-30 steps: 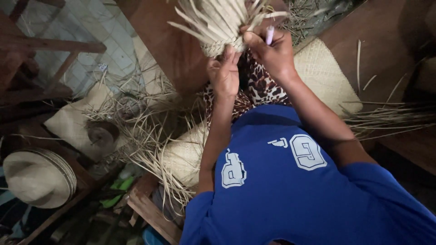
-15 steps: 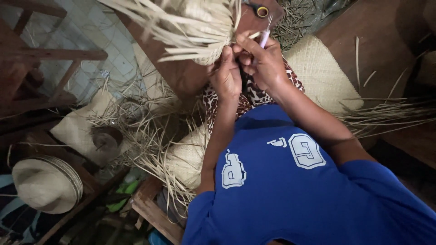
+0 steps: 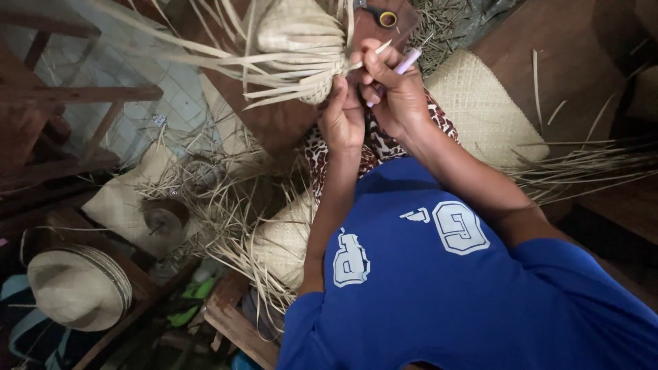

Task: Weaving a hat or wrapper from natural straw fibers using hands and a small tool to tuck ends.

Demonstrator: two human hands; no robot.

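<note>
Just above your chest, your left hand (image 3: 341,122) pinches the woven edge of the straw piece (image 3: 296,42). Your right hand (image 3: 392,94), touching it, grips one strand and a slim lilac tool (image 3: 407,61). That piece lies up-left, loose strands fanning leftward; your left hand is nearer.

Blue shirt (image 3: 439,294), leopard-print cloth (image 3: 373,147), pale straw weaving (image 3: 298,48), lilac pen (image 3: 407,61)
</note>
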